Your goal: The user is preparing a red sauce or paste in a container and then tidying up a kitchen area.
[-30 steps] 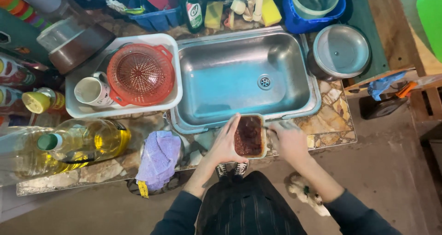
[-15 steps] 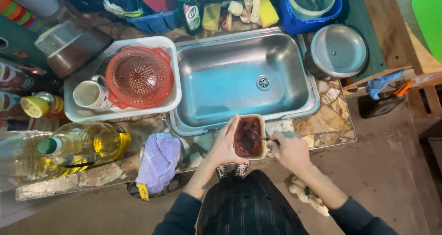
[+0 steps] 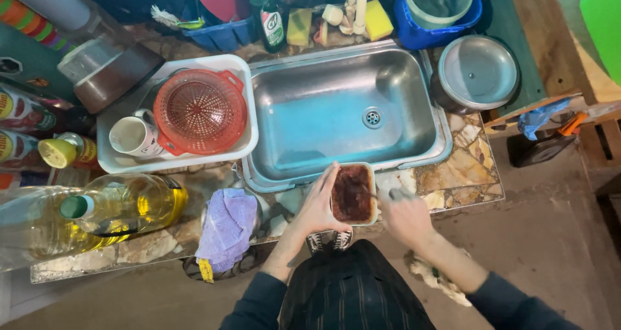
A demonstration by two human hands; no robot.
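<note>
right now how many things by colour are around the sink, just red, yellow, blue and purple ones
Red: 1, the colander
Yellow: 2, the sponge and the oil bottle
Blue: 2, the bucket and the crate
Purple: 1, the cloth
Total: 6

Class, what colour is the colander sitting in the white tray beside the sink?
The colander is red-orange, seen best in the head view.
</note>
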